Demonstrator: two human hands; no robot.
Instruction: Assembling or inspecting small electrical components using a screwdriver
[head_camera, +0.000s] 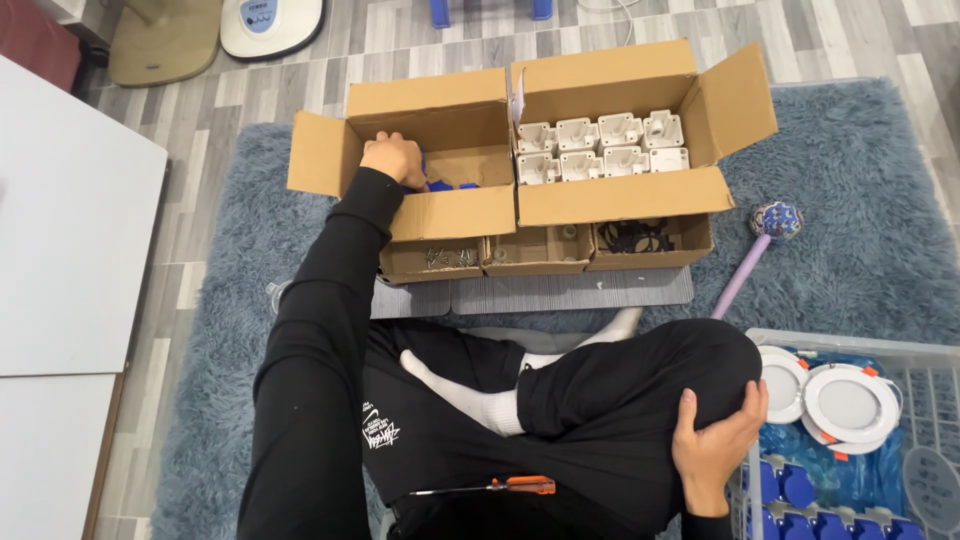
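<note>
Inside left box (440, 120), left hand (392, 158) grip touching blue parts (440, 185).

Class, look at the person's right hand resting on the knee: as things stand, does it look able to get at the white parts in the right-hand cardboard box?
Probably yes. The right hand is empty, the box has its flaps open, and the white parts lie uncovered. Only the raised knee and the low boxes lie between, so it would need a forward lean.

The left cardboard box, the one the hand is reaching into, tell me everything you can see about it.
The left cardboard box is plain brown corrugated card, open at the top with its flaps folded outward. It sits on a grey shaggy rug, pressed against a matching box on its right. Small blue parts lie inside. The left hand reaches into it over the near wall.
</note>
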